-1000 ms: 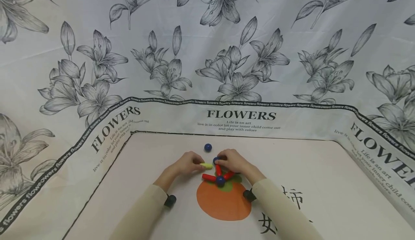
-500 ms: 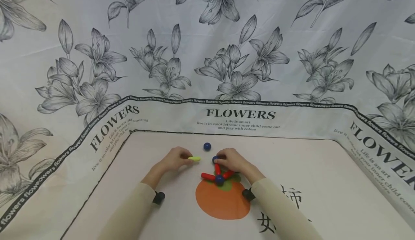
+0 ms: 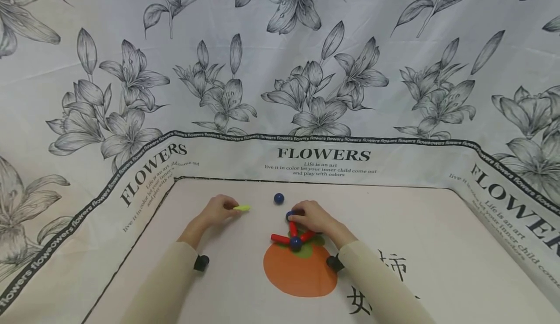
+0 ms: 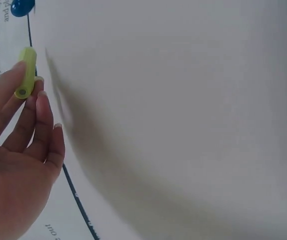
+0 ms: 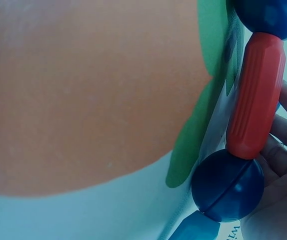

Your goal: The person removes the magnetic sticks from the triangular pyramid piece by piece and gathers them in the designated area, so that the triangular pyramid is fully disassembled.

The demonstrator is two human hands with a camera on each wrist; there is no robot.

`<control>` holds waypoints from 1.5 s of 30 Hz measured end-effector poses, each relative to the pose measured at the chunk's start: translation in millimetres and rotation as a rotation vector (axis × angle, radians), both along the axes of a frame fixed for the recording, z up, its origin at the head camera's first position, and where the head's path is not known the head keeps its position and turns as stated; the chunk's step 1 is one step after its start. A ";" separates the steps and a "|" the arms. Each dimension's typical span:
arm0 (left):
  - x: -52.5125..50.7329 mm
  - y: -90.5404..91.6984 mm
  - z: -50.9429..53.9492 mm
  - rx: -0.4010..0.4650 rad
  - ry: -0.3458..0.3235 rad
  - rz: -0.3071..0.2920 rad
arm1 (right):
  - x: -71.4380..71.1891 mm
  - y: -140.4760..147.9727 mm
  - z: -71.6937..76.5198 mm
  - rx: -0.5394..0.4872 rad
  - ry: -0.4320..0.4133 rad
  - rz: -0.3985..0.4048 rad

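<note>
In the head view my left hand [image 3: 217, 210] pinches a yellow-green rod [image 3: 242, 208] by one end, left of the other pieces. The left wrist view shows this rod [image 4: 27, 75] between the thumb and fingers of the left hand [image 4: 21, 175]. My right hand [image 3: 316, 216] grips a blue ball [image 3: 289, 215] at the top of a joined piece. Red rods [image 3: 280, 239] fan out from a lower blue ball [image 3: 295, 243]. Up close in the right wrist view, a red rod [image 5: 256, 95] joins two blue balls [image 5: 227, 185], beside the right hand [image 5: 283, 155].
A loose blue ball [image 3: 278, 198] lies behind the joined piece. The pale cloth has a printed orange fruit [image 3: 300, 275] and dark characters near my right sleeve. A light blue part [image 5: 196, 227] touches a ball at the bottom of the right wrist view. Flower-printed fabric rises behind.
My left hand has moved left and slightly away from me, carrying the yellow-green rod from beside the red rods. My right hand stays nearly still on the blue ball.
</note>
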State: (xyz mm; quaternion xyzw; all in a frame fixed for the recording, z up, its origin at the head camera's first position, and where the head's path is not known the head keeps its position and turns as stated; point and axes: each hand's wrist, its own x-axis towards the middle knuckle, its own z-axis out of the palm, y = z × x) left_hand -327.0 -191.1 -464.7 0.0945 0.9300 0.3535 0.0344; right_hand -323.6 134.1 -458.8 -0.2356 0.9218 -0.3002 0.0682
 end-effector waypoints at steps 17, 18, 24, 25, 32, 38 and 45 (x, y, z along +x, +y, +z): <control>-3.1 -6.0 -1.8 -0.013 -0.033 0.041 | 0.5 0.0 -0.4 -0.017 0.013 0.003; -2.9 -5.6 -1.2 -0.014 -0.039 0.044 | 0.5 0.0 -0.5 -0.018 0.012 0.002; -4.6 -6.4 -3.2 -0.026 -0.056 0.054 | 1.1 0.3 -1.4 -0.034 -0.009 -0.004; -5.1 -7.0 -3.9 -0.028 -0.054 0.052 | 1.5 0.5 -1.2 -0.037 -0.012 -0.005; -3.5 -13.0 -4.9 -0.035 -0.041 0.020 | 7.4 3.2 5.5 -0.040 -0.015 0.001; 4.5 -16.5 -5.1 -0.018 -0.018 -0.006 | 15.6 9.2 12.6 -0.039 0.014 0.018; 18.2 -10.5 0.8 -0.011 0.037 -0.043 | 28.1 19.0 19.4 -0.011 0.081 0.051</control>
